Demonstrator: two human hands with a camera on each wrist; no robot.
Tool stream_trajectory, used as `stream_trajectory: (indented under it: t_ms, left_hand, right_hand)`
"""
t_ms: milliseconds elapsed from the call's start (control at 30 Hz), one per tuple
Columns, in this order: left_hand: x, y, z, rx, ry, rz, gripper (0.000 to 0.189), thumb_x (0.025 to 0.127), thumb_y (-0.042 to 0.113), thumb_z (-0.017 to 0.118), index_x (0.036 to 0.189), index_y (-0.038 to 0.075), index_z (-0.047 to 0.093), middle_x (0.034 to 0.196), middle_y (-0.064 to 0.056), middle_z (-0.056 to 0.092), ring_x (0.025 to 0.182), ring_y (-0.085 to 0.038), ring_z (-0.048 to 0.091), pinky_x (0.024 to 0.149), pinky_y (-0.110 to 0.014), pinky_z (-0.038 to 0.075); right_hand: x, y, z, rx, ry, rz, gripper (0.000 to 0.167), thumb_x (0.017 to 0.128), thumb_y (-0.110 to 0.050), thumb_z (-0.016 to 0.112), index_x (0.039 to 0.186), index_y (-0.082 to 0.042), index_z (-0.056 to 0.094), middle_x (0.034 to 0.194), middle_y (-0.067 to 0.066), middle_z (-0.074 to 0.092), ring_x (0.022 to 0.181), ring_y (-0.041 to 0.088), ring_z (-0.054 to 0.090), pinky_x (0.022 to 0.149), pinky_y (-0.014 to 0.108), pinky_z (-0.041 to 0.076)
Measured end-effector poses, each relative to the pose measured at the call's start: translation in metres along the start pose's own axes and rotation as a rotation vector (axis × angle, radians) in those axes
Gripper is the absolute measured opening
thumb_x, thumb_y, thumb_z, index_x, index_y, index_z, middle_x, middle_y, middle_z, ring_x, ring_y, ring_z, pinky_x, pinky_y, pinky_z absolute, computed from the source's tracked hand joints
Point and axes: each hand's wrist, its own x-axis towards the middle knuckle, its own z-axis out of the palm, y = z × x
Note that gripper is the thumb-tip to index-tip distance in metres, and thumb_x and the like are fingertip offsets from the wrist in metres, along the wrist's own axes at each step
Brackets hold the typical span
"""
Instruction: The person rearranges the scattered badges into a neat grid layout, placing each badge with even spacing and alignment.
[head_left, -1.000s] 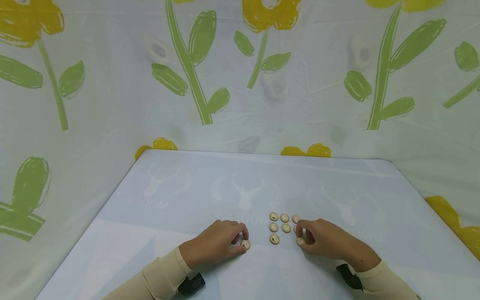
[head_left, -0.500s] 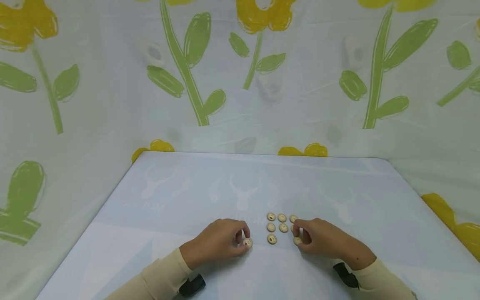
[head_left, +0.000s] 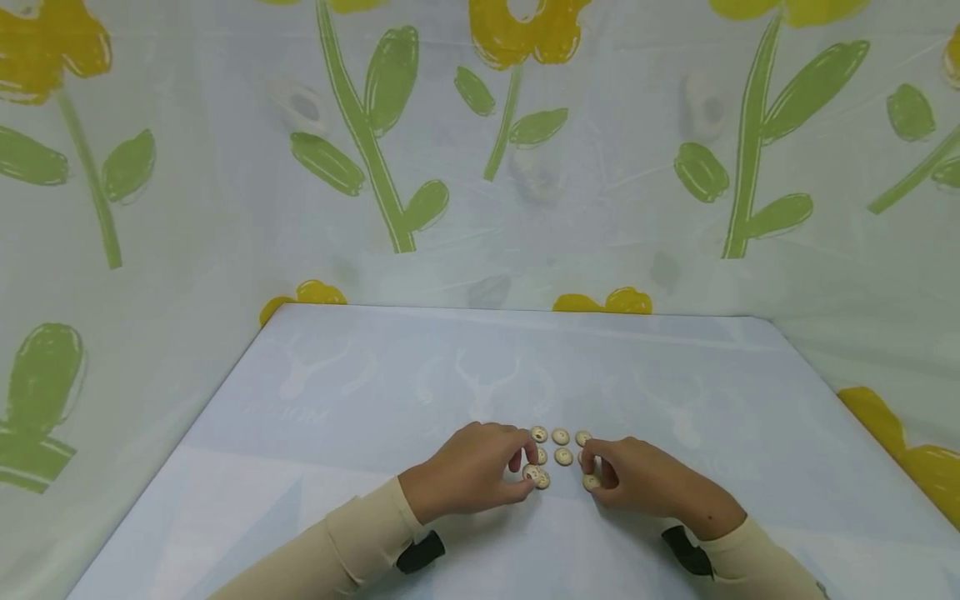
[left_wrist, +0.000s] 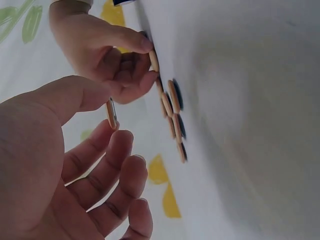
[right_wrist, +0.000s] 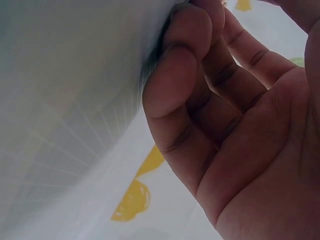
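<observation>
My left hand (head_left: 472,468) pinches a round wooden button (head_left: 531,473) between thumb and index finger. In the left wrist view that button (left_wrist: 111,114) stands on edge at the fingertips, the other fingers loosely spread. It overlaps another button (head_left: 543,481) in the head view. My right hand (head_left: 648,482) pinches a button (head_left: 590,482) at the right end of the nearest row. Beyond both hands lie rows of similar buttons (head_left: 563,457), partly hidden by the fingers. The right wrist view shows curled fingers (right_wrist: 172,85) at the table, but not the button.
The buttons lie on a pale table (head_left: 360,375) with faint deer-head prints. A curtain (head_left: 615,208) with green and yellow flowers hangs behind and beside it. Each wrist carries a black strap, such as the left strap (head_left: 421,552).
My left hand has moved right with its button, from left of the rows to over the nearest row's left end. The right hand has stayed at its button. The head view has shifted slightly.
</observation>
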Motion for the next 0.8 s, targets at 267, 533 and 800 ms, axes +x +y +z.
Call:
stream_trajectory:
  t_ms: [267, 533, 800]
  left_hand:
    - [0.015, 0.006, 0.004, 0.056, 0.003, 0.049, 0.014, 0.088, 0.035, 0.073, 0.097, 0.025, 0.067, 0.084, 0.012, 0.062, 0.073, 0.001, 0.051, 0.068, -0.021, 0.041]
    - [0.028, 0.009, 0.011, 0.113, -0.010, 0.074, 0.013, 0.089, 0.036, 0.071, 0.098, 0.027, 0.068, 0.086, 0.010, 0.064, 0.072, 0.000, 0.050, 0.065, -0.022, 0.036]
    - [0.039, 0.012, 0.020, 0.138, -0.034, 0.070, 0.010, 0.090, 0.035, 0.071, 0.096, 0.028, 0.067, 0.078, 0.014, 0.057, 0.068, 0.001, 0.049, 0.062, -0.022, 0.035]
  right_hand:
    - [0.001, 0.001, -0.001, 0.003, -0.004, -0.025, 0.016, 0.088, -0.017, 0.073, 0.095, -0.022, 0.061, 0.065, -0.011, 0.051, 0.058, 0.002, 0.045, 0.053, 0.022, 0.038]
    - [0.001, 0.001, -0.002, 0.003, 0.001, -0.042, 0.015, 0.088, -0.016, 0.072, 0.095, -0.022, 0.060, 0.065, -0.011, 0.051, 0.057, 0.001, 0.045, 0.053, 0.022, 0.038]
    - [0.000, 0.004, -0.002, 0.014, 0.015, -0.080, 0.014, 0.088, -0.015, 0.071, 0.095, -0.020, 0.060, 0.064, -0.012, 0.049, 0.056, -0.001, 0.043, 0.053, 0.021, 0.038]
